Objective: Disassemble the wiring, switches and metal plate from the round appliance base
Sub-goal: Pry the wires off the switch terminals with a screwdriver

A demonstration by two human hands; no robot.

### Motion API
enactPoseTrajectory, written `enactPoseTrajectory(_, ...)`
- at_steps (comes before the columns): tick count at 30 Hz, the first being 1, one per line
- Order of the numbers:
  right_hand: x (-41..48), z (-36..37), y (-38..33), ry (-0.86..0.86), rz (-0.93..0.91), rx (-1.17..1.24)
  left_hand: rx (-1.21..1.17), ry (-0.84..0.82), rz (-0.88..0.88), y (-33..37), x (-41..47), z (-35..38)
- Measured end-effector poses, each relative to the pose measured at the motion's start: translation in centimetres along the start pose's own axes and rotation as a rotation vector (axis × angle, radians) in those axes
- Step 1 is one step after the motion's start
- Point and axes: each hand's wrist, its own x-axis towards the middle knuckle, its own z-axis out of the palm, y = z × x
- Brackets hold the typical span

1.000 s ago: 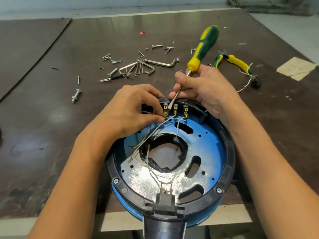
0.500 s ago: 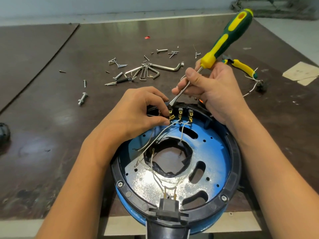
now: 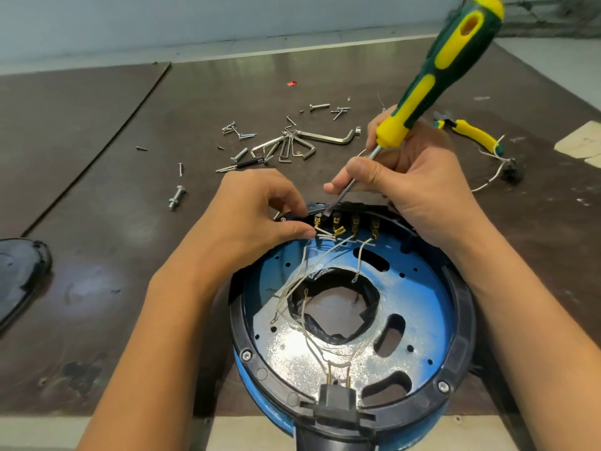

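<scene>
- Pinching with thumb and forefinger, the left hand (image 3: 253, 219) holds a white wire end at the leftmost brass terminal (image 3: 317, 222). The right hand (image 3: 416, 187) grips the screwdriver (image 3: 439, 70) low down, fingers curled round the bare shaft just under the handle.
- Head view, the relation that matters: the screwdriver's long axis slants from high on the far right down to the near left. Its tip is at that leftmost terminal (touching or just beside, I cannot tell), close to the left thumb. The left hand is the nearer one to the joint, so the pull-off is likely its job while the blade levers.
- Placement: the round base (image 3: 461, 304) sits at the table's near edge, between the forearms. The terminals stand along its far rim, and the metal plate (image 3: 292, 356) lies inside it.
- Counts: four upright terminals in a row and one loose connector (image 3: 340, 231) lying by the second. There are two rim screws in sight and two pins on the black socket (image 3: 335, 402). The white wires (image 3: 302, 265) are too tangled to count.
- Beyond the base: one pair of pliers (image 3: 471, 135), a bunch of hex keys (image 3: 292, 146) and one bolt (image 3: 177, 196).
</scene>
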Motion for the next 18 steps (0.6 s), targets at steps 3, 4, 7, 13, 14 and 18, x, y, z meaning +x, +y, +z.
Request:
enactPoseTrajectory(3, -0.1, 0.1, 0.0, -0.005, -0.016, 0.003, 0.054, -0.016, 0.007, 0.2, -0.1, 0.8)
enactPoseTrajectory(4, -0.1, 0.1, 0.0, -0.006, -0.016, -0.012, 0.065, -0.012, 0.007, 0.2, 0.0, 1.0)
enactPoseTrajectory(7, 0.0, 0.2, -0.1, -0.002, -0.041, -0.047, 0.066, 0.000, 0.001, 0.2, 0.0, 1.3)
enactPoseTrajectory(13, -0.3, 0.7, -1.1, -0.035, -0.125, -0.148, 0.025, 0.002, -0.008, 0.1, -0.1, 1.5)
enactPoseTrajectory(14, -0.3, 0.6, -1.3, -0.046, -0.134, -0.176, 0.015, 0.002, -0.007, 0.1, -0.1, 1.6)
enactPoseTrajectory(18, -0.2, 1.1, -1.8, -0.104, -0.146, -0.295, 0.000, 0.019, 0.015, 0.1, -0.2, 1.9)
